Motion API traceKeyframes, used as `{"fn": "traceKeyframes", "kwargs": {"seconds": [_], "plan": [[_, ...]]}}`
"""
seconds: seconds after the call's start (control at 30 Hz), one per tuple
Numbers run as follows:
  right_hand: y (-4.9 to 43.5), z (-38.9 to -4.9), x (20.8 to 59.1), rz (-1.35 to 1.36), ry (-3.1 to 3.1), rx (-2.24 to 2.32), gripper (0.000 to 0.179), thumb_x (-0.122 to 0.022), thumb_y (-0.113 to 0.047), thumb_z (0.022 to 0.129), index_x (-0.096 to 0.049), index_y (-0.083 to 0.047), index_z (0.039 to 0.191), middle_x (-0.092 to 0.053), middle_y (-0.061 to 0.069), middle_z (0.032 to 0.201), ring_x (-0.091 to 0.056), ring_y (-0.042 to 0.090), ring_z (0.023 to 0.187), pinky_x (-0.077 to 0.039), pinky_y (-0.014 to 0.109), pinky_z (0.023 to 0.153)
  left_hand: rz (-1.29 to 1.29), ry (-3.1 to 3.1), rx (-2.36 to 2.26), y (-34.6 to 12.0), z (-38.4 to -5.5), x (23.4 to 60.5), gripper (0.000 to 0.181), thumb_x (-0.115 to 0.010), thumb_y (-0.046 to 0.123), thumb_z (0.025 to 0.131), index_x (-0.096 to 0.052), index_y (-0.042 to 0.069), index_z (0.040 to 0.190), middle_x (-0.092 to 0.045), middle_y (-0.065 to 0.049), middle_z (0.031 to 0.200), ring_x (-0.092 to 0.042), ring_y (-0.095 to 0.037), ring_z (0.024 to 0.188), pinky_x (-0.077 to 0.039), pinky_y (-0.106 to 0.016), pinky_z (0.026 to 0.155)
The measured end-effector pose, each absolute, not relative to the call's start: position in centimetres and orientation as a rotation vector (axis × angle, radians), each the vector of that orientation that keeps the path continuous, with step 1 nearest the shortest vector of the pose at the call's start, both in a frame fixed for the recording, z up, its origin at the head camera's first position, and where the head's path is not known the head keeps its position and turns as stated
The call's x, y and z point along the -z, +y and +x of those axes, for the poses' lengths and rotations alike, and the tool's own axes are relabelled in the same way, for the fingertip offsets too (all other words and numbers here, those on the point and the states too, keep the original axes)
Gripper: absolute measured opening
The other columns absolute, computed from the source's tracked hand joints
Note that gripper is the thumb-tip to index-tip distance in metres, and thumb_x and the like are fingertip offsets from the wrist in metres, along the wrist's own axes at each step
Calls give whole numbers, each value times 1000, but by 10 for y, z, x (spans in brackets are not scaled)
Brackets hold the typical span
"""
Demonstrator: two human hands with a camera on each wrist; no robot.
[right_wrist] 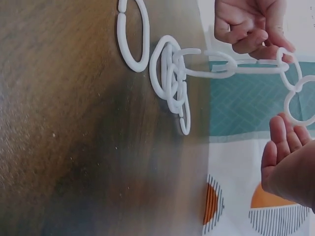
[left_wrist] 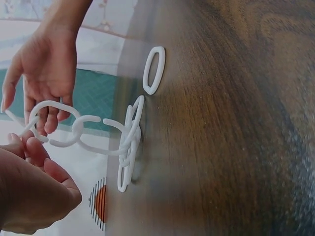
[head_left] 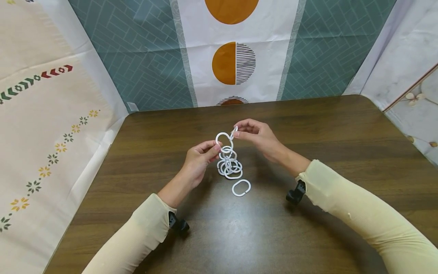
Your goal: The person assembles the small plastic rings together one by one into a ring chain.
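My left hand (head_left: 198, 161) pinches a white plastic C-shaped link (head_left: 217, 138) between thumb and fingers, above the table. Across from it, my right hand (head_left: 261, 140) pinches another white link (head_left: 236, 130), which is hooked through the first. From the left hand's link a white chain (left_wrist: 87, 147) hangs down, its lower links (head_left: 234, 177) heaped on the tabletop. Each link has a small gap in its side, seen in the left wrist view. One separate link (head_left: 248, 183) lies flat on the table, nearer to me than the heap.
The brown wood-grain table (head_left: 239, 232) reaches back to a green and white patterned cloth (head_left: 150, 57). A cream embroidered cloth (head_left: 41, 133) hangs at the left, and a pale floral one (head_left: 410, 87) at the right. Both wrists wear small black cameras (head_left: 295, 192).
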State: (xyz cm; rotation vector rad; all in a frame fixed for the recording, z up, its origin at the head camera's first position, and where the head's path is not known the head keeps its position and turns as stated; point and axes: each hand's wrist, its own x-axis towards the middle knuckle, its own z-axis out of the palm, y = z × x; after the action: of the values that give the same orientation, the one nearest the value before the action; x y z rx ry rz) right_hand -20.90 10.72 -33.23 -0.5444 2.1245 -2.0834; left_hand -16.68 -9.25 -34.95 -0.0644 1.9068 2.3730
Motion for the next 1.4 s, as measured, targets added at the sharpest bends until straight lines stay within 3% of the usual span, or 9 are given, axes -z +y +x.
{"fn": "traceKeyframes", "kwargs": {"seconds": [0.17, 0.37, 0.73, 0.93, 1.0, 1.13, 1.27, 1.4], "plan": [[105, -207, 333, -565, 2053, 2025, 26, -67, -13, 88, -62, 1, 110, -66, 3, 92, -59, 23, 89, -42, 40, 94, -71, 1904, -2363, -91, -167, 350, 19, -62, -1, 91, -64, -9, 108, -68, 2, 83, -59, -7, 71, -50, -21, 70], [103, -205, 332, -606, 1998, 2045, 27, -64, -13, 90, -62, 4, 110, -67, 6, 92, -59, 25, 88, -43, 37, 91, -153, 1966, -2349, -89, -169, 350, 26, -66, 5, 90, -61, -6, 113, -64, 5, 80, -59, -9, 71, -50, -24, 73], [102, -205, 330, -578, 1973, 2081, 27, -63, -13, 90, -61, 6, 109, -67, 4, 90, -58, 25, 90, -42, 36, 91, -164, 1999, -2375, -90, -167, 349, 18, -71, 1, 85, -66, -1, 102, -63, 4, 82, -57, -9, 74, -48, -26, 72], [100, -204, 331, -568, 1965, 2051, 27, -63, -16, 90, -62, 4, 108, -67, 2, 92, -54, 30, 99, -37, 41, 97, -73, 2061, -2330, -89, -166, 350, 24, -72, -3, 83, -68, -3, 106, -64, 2, 83, -57, -12, 78, -47, -23, 71], [99, -204, 332, -573, 1957, 2031, 28, -62, -17, 90, -62, 4, 108, -66, 8, 93, -53, 34, 100, -36, 46, 99, -53, 2091, -2318, -88, -166, 351, 26, -72, -4, 82, -68, -3, 107, -64, 1, 84, -57, -13, 79, -48, -21, 70], [97, -202, 332, -576, 1948, 1999, 32, -61, -18, 91, -61, 8, 109, -66, 8, 90, -55, 35, 96, -36, 51, 97, -40, 2126, -2308, -87, -165, 352, 25, -72, -4, 81, -68, -4, 106, -65, 1, 84, -57, -14, 78, -48, -20, 69], [96, -201, 331, -575, 1939, 1991, 29, -57, -15, 92, -62, 9, 108, -68, 0, 86, -59, 23, 88, -42, 42, 89, -47, 2153, -2302, -88, -164, 352, 22, -72, -2, 82, -69, -3, 103, -66, 1, 84, -57, -14, 79, -47, -20, 69], [99, -202, 329, -589, 1894, 1947, 27, -52, -15, 96, -63, 9, 106, -69, 3, 87, -60, 21, 87, -44, 34, 83, -75, 2174, -2319, -88, -165, 352, 19, -71, -1, 84, -68, -3, 102, -65, 2, 84, -57, -12, 78, -49, -22, 72]]}}
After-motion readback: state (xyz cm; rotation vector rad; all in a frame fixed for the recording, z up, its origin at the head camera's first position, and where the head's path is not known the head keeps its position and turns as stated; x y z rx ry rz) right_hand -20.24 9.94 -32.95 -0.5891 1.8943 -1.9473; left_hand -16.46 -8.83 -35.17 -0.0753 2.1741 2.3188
